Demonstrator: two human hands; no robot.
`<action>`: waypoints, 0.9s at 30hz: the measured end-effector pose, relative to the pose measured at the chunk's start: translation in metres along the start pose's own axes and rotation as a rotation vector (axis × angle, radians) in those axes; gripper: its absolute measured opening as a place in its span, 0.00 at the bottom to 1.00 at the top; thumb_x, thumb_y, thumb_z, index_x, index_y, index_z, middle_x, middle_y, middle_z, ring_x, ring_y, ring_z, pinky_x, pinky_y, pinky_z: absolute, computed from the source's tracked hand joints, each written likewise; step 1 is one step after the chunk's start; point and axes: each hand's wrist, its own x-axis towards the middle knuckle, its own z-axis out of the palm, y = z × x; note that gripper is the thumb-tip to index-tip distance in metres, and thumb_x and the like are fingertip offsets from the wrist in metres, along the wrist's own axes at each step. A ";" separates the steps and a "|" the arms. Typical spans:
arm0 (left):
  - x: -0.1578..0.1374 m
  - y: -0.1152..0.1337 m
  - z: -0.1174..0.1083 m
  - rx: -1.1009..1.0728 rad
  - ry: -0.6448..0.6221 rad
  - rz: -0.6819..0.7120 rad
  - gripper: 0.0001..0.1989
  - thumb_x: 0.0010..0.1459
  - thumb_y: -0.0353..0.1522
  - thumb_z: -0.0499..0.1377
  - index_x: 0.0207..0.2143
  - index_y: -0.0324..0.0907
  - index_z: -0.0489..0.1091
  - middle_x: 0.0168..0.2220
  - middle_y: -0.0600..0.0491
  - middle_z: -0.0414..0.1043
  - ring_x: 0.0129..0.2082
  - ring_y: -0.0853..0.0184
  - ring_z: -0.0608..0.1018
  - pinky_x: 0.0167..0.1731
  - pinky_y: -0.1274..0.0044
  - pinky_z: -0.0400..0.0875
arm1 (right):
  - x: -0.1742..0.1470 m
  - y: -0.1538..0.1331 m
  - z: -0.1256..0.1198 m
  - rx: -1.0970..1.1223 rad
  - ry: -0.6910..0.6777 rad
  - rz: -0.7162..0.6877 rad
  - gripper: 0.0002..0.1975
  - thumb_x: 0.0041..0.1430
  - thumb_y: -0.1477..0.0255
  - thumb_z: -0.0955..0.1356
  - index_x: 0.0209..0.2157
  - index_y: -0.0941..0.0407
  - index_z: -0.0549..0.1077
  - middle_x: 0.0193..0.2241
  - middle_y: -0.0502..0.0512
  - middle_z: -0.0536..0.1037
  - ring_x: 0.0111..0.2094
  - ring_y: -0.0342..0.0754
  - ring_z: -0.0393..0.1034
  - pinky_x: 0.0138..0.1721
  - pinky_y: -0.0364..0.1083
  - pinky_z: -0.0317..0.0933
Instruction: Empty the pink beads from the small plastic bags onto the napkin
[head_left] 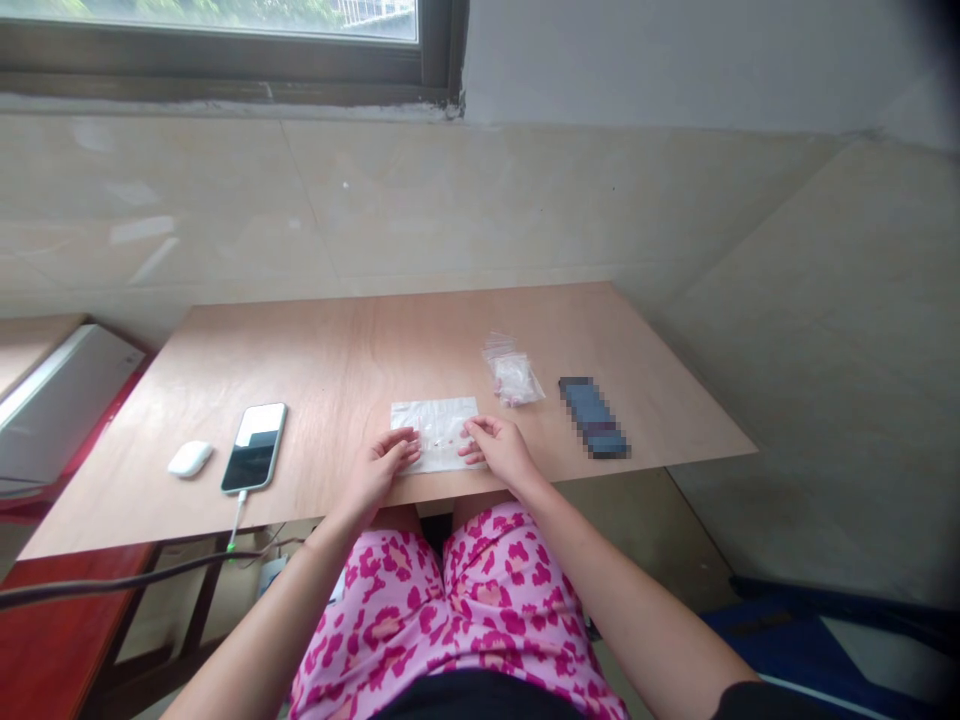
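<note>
A thin white sheet (435, 408) lies near the front edge of the table, with a few tiny dark specks showing around its middle. My left hand (381, 465) is over its left side, fingers curled and thumb close to the fingertips. At the right side my right hand (501, 447) pinches thumb against index finger, its other fingers bent beneath. Something clear and glossy seems to stretch between the two hands, too faint to make out. Just beyond my right hand rests a pile of small clear zip bags (516, 377), some with pinkish contents.
To the left are a phone (255, 448) with a white cable plugged in and a white earbud case (190, 459). A dark, pixelated phone-shaped object (595, 418) lies on the right. The wooden tabletop (337, 350) reaches back to a tiled wall (480, 210) below a window.
</note>
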 end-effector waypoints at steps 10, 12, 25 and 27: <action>0.008 -0.013 -0.003 0.264 0.019 0.176 0.15 0.64 0.33 0.59 0.52 0.41 0.76 0.55 0.43 0.79 0.47 0.60 0.84 0.52 0.64 0.79 | 0.003 -0.008 -0.014 -0.198 0.084 -0.183 0.17 0.57 0.59 0.73 0.38 0.59 0.77 0.27 0.55 0.80 0.24 0.50 0.80 0.21 0.42 0.71; 0.006 -0.010 -0.005 0.353 0.066 0.223 0.15 0.65 0.34 0.58 0.51 0.41 0.76 0.52 0.43 0.79 0.46 0.59 0.83 0.49 0.64 0.80 | -0.001 -0.012 -0.014 -0.272 0.089 -0.227 0.18 0.59 0.58 0.72 0.40 0.59 0.79 0.25 0.55 0.81 0.22 0.50 0.79 0.21 0.43 0.70; 0.054 0.010 -0.060 1.089 0.270 0.652 0.21 0.67 0.30 0.50 0.60 0.35 0.68 0.62 0.35 0.68 0.64 0.48 0.69 0.65 0.54 0.61 | 0.003 -0.057 -0.004 -0.824 0.061 -0.635 0.10 0.64 0.73 0.67 0.34 0.56 0.83 0.32 0.55 0.81 0.31 0.49 0.74 0.38 0.46 0.66; 0.064 0.019 -0.065 1.143 0.274 0.656 0.19 0.68 0.29 0.49 0.55 0.36 0.72 0.57 0.35 0.72 0.58 0.49 0.73 0.61 0.56 0.66 | 0.006 -0.067 0.000 -0.928 0.030 -0.655 0.11 0.65 0.74 0.67 0.34 0.55 0.83 0.32 0.55 0.81 0.33 0.48 0.74 0.39 0.46 0.64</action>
